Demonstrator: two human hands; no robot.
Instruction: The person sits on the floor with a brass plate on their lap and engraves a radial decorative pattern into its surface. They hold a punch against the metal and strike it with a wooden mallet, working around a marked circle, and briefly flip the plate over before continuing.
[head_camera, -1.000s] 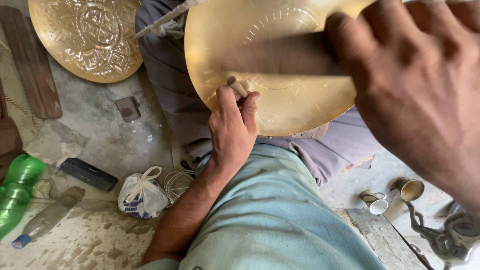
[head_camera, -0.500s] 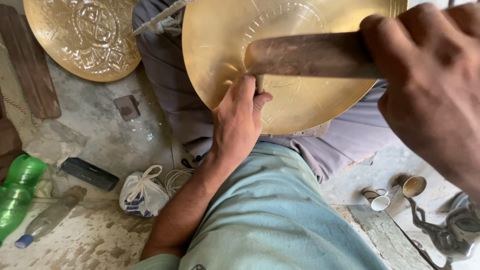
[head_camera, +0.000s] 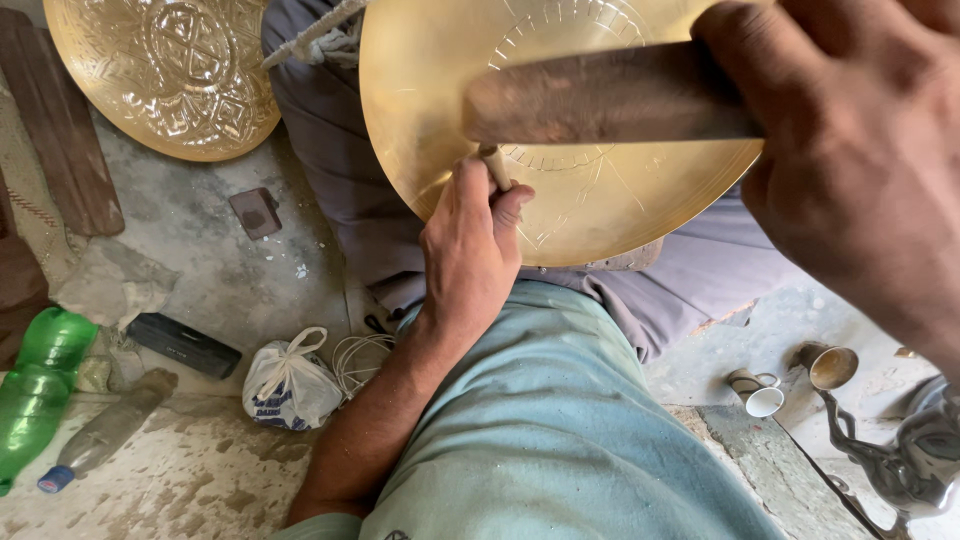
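Left hand: the left hand (head_camera: 470, 250), centre of the frame, was closed around a thin chisel (head_camera: 493, 165) whose tip rested on the brass plate (head_camera: 580, 200).
Right hand: the right hand (head_camera: 850, 170), upper right, gripped a wooden mallet (head_camera: 600, 95) held across the plate, above the chisel.
Work piece: the plate lay on the person's lap, upper centre, with fine engraved lines on its face.
Technique: the chisel likely needed to stay steady on the engraved line, with each blow landing squarely on its head.
Surroundings: a finished embossed plate (head_camera: 165, 70) lay upper left; a green bottle (head_camera: 40, 385) and a white bag (head_camera: 285, 385) lay on the floor (head_camera: 200, 250), lower left.
Not visible: the chisel tip, the plate's top edge and the mallet's handle were hidden or cut off.
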